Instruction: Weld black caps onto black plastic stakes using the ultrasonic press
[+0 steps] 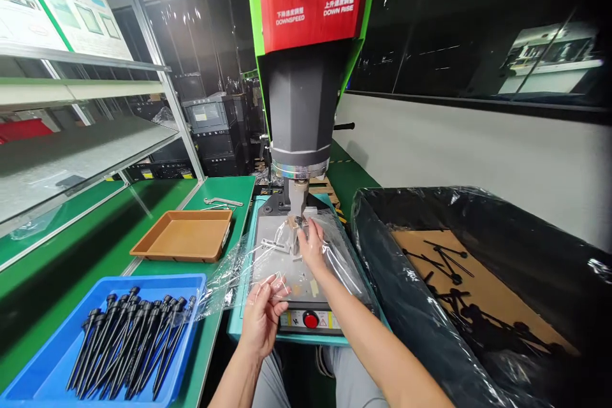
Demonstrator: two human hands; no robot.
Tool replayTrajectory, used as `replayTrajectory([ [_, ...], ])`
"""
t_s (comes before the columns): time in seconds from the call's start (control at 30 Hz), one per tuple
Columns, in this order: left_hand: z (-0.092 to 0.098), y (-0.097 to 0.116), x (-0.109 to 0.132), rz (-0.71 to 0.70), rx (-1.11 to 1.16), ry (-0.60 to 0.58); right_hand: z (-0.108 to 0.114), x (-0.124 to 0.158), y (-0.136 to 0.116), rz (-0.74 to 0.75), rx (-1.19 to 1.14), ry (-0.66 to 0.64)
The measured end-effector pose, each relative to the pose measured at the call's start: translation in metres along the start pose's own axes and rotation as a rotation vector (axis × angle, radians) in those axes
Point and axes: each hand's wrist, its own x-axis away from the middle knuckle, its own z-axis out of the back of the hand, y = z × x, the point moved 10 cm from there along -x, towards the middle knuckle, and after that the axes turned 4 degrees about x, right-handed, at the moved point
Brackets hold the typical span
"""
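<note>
My left hand is in front of the machine's base plate, thumb and fingers closed on the edge of a clear plastic film. This film stretches across the plate and leftward over the blue tray's edge. My right hand reaches under the machine's metal horn, its thumb and fingers closed at a small black part in the metal fixture. The fingers partly hide that part, and its lower end cannot be made out. A red button sits on the machine's front, below my hands.
Left on the green bench are a blue tray of black rods with round heads, a brown tray and a wrench. At right stands a bin lined with black plastic, with black rods on cardboard. The red machine head overhangs my hands.
</note>
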Motion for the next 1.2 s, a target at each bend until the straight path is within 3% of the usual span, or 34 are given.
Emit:
replayTrajectory([
  [0.13,-0.003,0.004,-0.005,0.006,0.008,-0.019,-0.018,-0.028,0.003,0.030,0.035,-0.081],
  [0.27,-0.005,0.007,-0.011,-0.008,0.017,-0.031,-0.023,-0.040,0.004,0.045,0.049,-0.119],
  [0.57,-0.008,0.018,-0.027,-0.060,0.024,-0.042,0.003,-0.027,-0.019,0.045,0.020,-0.093],
  [0.73,0.001,0.015,-0.031,-0.067,0.012,-0.013,0.034,0.025,-0.015,-0.036,-0.056,-0.109],
  [0.9,0.014,0.007,-0.031,-0.049,-0.018,0.012,0.037,0.120,0.021,-0.511,-0.490,-0.355],
  [1.0,0.027,-0.003,-0.024,-0.001,-0.056,0.004,0.042,0.171,0.015,-0.679,-0.636,-0.512],
  [1.13,0.049,-0.044,0.012,0.306,-0.311,-0.029,0.063,0.194,-0.021,-0.624,-0.678,-0.677],
  [1.2,0.044,-0.059,0.037,0.375,-0.437,-0.138,0.076,0.190,-0.039,-0.534,-0.666,-0.679],
])
